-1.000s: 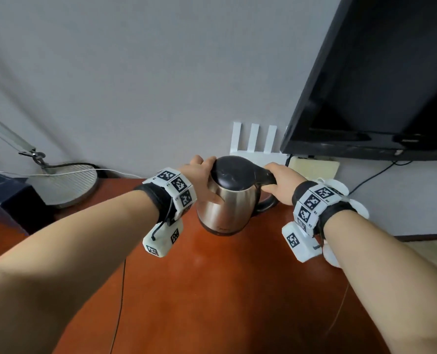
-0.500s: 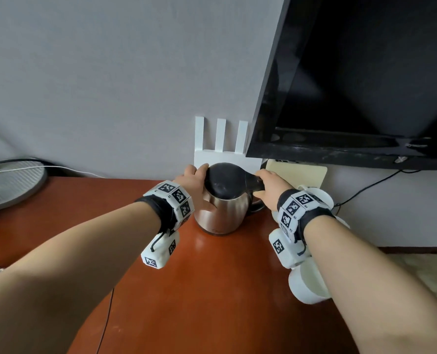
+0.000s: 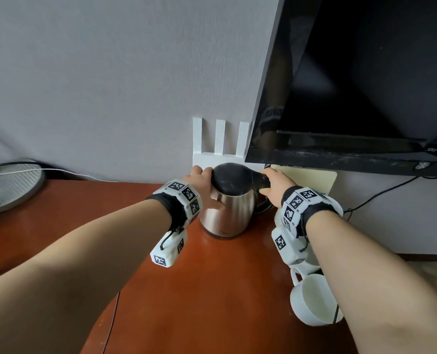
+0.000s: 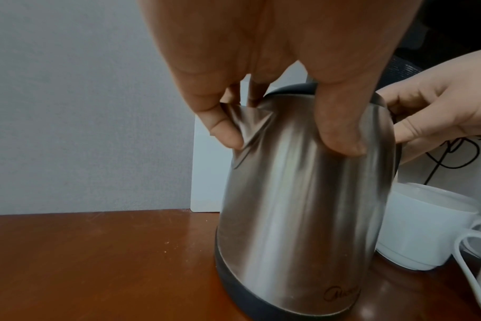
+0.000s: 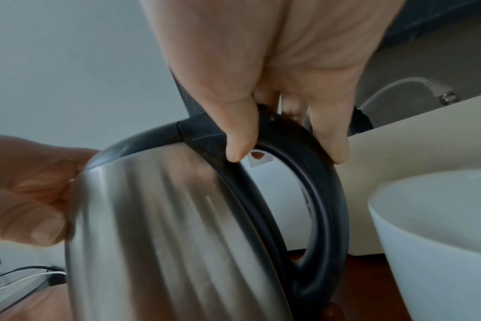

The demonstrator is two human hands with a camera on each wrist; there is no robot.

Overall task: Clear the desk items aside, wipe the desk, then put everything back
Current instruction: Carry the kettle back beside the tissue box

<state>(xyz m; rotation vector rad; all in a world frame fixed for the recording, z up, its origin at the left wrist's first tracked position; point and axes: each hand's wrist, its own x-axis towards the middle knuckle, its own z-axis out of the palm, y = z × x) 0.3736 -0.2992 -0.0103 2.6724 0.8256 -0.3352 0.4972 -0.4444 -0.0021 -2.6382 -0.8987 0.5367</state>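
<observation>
A stainless steel kettle (image 3: 226,213) with a black lid stands on the red-brown wooden bench (image 3: 212,302), close to the grey wall and just in front of a white router (image 3: 218,146) with three upright antennas. Both hands are clamped on it. The left hand (image 3: 202,185) wraps the steel body near the top, its thumb (image 4: 341,128) pressed on the near side and its fingers (image 4: 220,121) curled around the spout. The right hand (image 3: 274,183) grips the top of the black handle (image 5: 310,184), thumb on one side, fingers curled over the other. In the left wrist view the kettle's black base ring looks seated on the bench, though whether it bears fully on the wood cannot be told. Just to the right of the kettle stand white cups (image 3: 311,300), one beside its base and another nearer the bench's front edge. A dark television (image 3: 365,85) hangs above on the right, and a fan (image 3: 5,187) sits at the far left of the bench.
</observation>
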